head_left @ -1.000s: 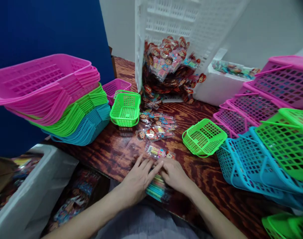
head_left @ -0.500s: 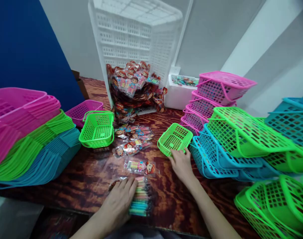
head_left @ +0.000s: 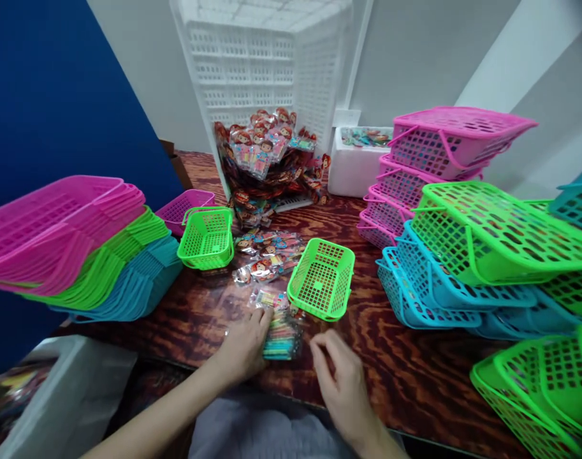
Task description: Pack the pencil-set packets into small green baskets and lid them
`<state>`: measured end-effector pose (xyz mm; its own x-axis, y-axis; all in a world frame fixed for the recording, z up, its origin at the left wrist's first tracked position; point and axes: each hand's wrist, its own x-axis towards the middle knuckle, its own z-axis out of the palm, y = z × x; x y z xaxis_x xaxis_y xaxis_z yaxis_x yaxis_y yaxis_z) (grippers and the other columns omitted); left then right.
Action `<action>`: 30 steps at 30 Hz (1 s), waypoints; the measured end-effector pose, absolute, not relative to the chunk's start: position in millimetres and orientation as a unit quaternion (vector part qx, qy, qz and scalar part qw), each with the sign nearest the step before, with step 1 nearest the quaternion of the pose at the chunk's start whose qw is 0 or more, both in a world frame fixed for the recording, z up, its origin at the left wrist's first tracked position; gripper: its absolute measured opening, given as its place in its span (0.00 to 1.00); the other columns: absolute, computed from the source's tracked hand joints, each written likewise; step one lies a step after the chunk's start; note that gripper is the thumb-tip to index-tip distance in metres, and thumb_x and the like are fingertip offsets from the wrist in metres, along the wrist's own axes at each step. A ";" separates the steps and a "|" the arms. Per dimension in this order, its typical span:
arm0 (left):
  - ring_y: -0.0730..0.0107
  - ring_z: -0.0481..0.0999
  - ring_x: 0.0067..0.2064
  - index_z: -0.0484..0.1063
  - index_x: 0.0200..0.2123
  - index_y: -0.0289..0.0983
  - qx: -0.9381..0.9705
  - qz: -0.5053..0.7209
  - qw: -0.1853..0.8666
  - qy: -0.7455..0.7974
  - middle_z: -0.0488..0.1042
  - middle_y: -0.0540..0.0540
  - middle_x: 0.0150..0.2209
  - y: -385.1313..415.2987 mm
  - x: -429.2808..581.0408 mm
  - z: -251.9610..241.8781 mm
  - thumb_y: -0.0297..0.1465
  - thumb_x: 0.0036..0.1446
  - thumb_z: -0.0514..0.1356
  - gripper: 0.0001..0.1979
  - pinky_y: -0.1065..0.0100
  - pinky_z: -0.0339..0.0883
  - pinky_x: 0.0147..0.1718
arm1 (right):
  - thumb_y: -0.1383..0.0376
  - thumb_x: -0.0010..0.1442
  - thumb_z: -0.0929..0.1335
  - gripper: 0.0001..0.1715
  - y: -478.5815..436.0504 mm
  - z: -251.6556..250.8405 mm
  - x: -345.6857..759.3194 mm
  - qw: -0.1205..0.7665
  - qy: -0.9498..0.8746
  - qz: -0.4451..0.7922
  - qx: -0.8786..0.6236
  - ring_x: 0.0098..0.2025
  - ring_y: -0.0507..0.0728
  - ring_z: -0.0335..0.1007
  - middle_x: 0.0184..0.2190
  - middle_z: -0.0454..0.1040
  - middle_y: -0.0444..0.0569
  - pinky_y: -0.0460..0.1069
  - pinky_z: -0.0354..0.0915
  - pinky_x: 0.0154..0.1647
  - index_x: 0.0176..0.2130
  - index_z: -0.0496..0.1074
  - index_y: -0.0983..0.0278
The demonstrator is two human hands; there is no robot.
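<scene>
My left hand point(head_left: 245, 344) is closed over the left end of a stack of clear packets point(head_left: 280, 341) holding pastel coloured sticks; its thumb is hidden. A single cartoon-figure packet point(head_left: 266, 297) lies just beyond. My right hand point(head_left: 341, 379) is above the table's near part, its fingers curled loosely with nothing visible in them. Just past it stands an upright green basket point(head_left: 318, 285), apart from the hand. Farther back lie several cartoon-figure packets point(head_left: 266, 268). Another green basket point(head_left: 207, 245) stands to their left.
Nested pink, green and blue baskets point(head_left: 94, 248) are piled at the left. Filled pink, green and blue baskets point(head_left: 429, 248) are stacked at the right. A white crate point(head_left: 243, 70) lies at the back, heaped with packets, near a white box point(head_left: 355, 169). The table's near edge point(head_left: 185, 364) runs in front.
My right hand has let go of the green basket and come back toward me. That basket has moved left, closer to the packets, and turned. The camera view has shifted; my left hand stays on the stack.
</scene>
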<state>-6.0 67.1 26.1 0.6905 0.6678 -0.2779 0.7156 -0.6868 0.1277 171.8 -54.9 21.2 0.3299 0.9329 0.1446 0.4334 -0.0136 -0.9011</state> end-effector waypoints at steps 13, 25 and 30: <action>0.53 0.79 0.45 0.68 0.53 0.33 0.659 0.183 0.554 0.475 0.79 0.41 0.43 75.8 -35.8 29.3 0.37 0.45 0.66 0.31 0.61 0.72 0.45 | 0.67 0.59 0.68 0.27 -38.1 -0.1 121.5 0.515 -0.505 0.312 -0.619 0.64 0.64 0.60 0.58 0.70 0.51 0.62 0.55 0.67 0.57 0.70 0.54; 0.66 0.80 0.26 0.74 0.37 0.32 0.303 0.222 0.860 0.345 0.78 0.47 0.25 130.4 86.0 80.9 0.32 0.52 0.68 0.11 0.69 0.77 0.30 | 0.46 0.60 0.69 0.42 37.1 69.9 194.5 0.770 -0.156 0.412 -0.461 0.64 0.62 0.63 0.65 0.65 0.47 0.58 0.64 0.63 0.67 0.58 0.54; 0.66 0.80 0.26 0.73 0.36 0.32 0.296 0.151 0.891 0.309 0.79 0.47 0.26 139.5 143.4 67.3 0.32 0.56 0.66 0.09 0.67 0.77 0.33 | 0.54 0.54 0.74 0.48 40.7 50.1 232.4 0.764 -0.159 0.394 -0.485 0.60 0.62 0.68 0.61 0.70 0.49 0.57 0.68 0.59 0.68 0.56 0.54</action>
<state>143.4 139.5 67.3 0.7639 0.4521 -0.4604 -0.0866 0.7789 0.6212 232.4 40.7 50.1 0.6389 0.7564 -0.1399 -0.4483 0.2183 -0.8668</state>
